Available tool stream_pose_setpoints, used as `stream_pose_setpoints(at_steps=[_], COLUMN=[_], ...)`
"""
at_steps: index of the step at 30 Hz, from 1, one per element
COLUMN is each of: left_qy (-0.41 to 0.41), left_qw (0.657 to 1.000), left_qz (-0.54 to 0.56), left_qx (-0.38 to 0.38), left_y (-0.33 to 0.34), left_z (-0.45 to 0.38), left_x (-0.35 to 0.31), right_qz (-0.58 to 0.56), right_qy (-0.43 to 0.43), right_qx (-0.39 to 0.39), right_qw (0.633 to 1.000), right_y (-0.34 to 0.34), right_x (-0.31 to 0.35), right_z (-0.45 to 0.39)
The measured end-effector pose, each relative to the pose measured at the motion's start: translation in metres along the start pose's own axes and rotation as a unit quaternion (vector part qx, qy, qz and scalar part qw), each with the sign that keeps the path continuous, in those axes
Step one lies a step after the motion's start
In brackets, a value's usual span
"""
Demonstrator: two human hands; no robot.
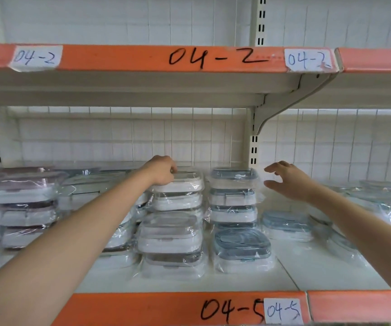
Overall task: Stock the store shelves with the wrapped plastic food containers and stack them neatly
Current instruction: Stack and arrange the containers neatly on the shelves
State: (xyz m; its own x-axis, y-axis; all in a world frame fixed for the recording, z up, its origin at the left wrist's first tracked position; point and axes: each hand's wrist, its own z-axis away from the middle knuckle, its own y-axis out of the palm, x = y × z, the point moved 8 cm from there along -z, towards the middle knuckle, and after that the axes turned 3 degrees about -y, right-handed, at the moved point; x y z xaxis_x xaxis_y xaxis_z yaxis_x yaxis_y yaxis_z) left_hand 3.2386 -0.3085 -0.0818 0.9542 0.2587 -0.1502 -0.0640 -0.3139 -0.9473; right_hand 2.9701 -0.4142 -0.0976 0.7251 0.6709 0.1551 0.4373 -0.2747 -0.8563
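The left hand rests with curled fingers on the top white container of the far centre stack on the shelf. The right hand hangs spread, holding nothing, just right of the blue-lidded stack. Purple-lidded containers stand far left. The orange shelf edge reads 04-5.

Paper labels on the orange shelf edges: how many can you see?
3. Two on the upper orange edge read 04-2: the left label and the right label. The 04-5 label is on the lower orange edge. Others may lie outside the view.
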Motion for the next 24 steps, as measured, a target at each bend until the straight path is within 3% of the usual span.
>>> stream_pose_setpoints(at_steps=[7,9,11,18,21,24], left_qy=[0.121,0.173,0.215,0.239,0.241,0.252], left_qw=[0.978,0.968,0.964,0.969,0.969,0.954], left_qz=[0.008,0.023,0.021,0.005,-0.028,-0.038], left_qx=[-0.172,-0.18,-0.155,-0.056,0.055,0.157], left_y=[-0.009,0.001,0.016,0.061,0.089,0.114], left_z=[0.024,0.034,0.039,0.043,0.048,0.064], left_x=[-0.062,-0.084,-0.103,-0.132,-0.135,-0.138], right_qz=[0.048,0.068,0.12,0.186,0.144,0.107], right_qy=[0.103,0.11,0.106,0.061,0.091,0.102], right_qx=[0.137,0.191,0.233,0.228,0.258,0.239], right_qw=[0.984,0.973,0.959,0.954,0.951,0.96], right_y=[0.053,0.081,0.102,0.085,0.089,0.08], right_x=[-0.056,-0.064,-0.07,-0.06,-0.067,-0.064], right_z=[0.022,0.033,0.042,0.048,0.066,0.076])
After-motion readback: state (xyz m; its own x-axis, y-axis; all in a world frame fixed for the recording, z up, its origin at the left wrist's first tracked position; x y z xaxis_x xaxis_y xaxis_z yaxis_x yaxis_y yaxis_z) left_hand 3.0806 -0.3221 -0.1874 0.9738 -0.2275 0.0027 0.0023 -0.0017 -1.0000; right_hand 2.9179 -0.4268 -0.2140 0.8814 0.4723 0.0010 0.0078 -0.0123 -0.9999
